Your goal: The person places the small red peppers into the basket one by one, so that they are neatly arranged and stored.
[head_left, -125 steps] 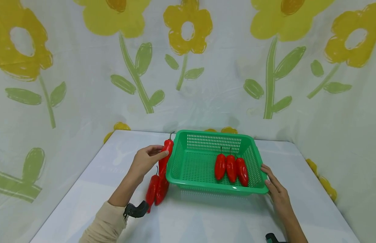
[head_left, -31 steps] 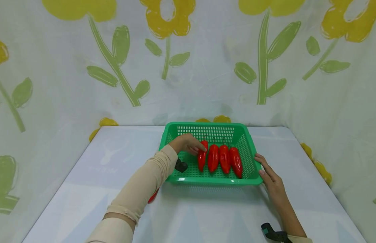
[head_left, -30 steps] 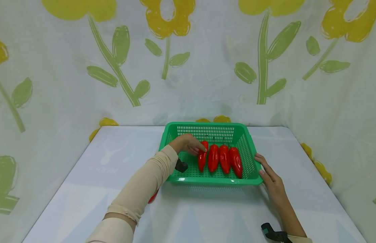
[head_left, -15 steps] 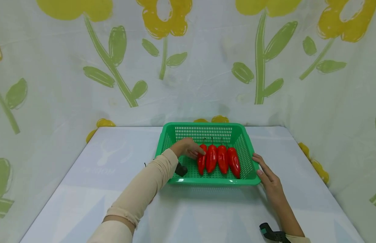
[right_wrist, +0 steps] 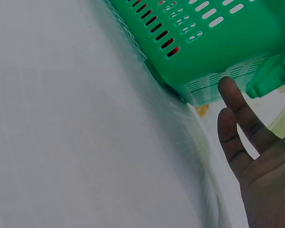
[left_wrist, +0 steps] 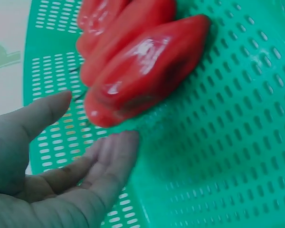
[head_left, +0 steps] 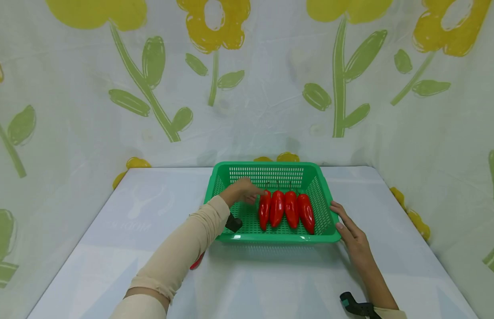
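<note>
Faint lettering (head_left: 129, 225) on table (head_left: 267, 283), illegible

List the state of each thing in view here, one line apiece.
Four red peppers: lying side by side in the basket, stems toward the far side
Basket: uncovered
Pepper outside the basket: partly hidden by the left sleeve
Left hand: thumb and fingers parted, holding nothing
Right hand: at the basket's right rim
Flowered cloth: hanging, lightly creased

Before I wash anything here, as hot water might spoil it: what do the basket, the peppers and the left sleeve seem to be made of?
Basket: most likely plastic, glossy, with a smooth moulded rim and regular slots.
Peppers: smooth, shiny red with bright highlights; real skin or plastic imitation, I can't tell.
Left sleeve: matte, soft fabric, judging by its bunched folds; fibre unclear.
</note>
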The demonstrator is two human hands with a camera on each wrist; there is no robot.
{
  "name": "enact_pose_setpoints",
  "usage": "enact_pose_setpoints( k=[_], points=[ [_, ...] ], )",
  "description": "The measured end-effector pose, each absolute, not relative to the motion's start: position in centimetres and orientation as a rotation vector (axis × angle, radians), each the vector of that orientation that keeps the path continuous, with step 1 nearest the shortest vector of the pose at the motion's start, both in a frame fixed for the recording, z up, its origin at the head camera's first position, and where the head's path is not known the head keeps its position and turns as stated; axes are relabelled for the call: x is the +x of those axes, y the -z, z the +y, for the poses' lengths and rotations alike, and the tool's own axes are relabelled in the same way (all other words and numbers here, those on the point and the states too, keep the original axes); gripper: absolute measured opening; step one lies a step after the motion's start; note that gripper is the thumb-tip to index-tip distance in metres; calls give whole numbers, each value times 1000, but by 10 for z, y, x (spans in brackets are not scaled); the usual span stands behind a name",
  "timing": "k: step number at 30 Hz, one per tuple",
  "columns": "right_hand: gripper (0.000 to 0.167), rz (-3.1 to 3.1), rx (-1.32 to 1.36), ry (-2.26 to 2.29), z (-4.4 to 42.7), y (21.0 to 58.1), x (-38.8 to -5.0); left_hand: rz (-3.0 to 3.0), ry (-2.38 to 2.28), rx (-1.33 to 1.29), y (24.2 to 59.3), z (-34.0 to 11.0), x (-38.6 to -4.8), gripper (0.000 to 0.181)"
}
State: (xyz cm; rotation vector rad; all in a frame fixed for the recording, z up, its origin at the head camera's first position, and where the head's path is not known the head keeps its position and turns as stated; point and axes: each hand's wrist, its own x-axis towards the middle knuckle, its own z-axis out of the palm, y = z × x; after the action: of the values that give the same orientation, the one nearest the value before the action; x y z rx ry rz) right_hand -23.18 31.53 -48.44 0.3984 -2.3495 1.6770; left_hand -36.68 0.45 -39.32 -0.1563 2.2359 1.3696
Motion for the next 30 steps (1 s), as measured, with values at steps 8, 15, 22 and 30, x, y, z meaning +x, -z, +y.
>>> enact_pose_setpoints(
  k=[8, 15, 22, 30],
  points=[
    [44, -2358, 426, -1660, 317, 485, -233, 2214, -1496, 15, 379, -5, -368, 51],
    [44, -2382, 416, -1627, 321, 489, -236, 2244, -1511, 114, 369, -22, -357, 38],
    [44, -2390, 411, -1624, 320, 489, -234, 2227, -1622, 183, 364, -38, -344, 28],
    [45, -2373, 416, -1688, 316, 488, -233, 2281, -1724, 312, 356, -58, -319, 28]
  ],
)
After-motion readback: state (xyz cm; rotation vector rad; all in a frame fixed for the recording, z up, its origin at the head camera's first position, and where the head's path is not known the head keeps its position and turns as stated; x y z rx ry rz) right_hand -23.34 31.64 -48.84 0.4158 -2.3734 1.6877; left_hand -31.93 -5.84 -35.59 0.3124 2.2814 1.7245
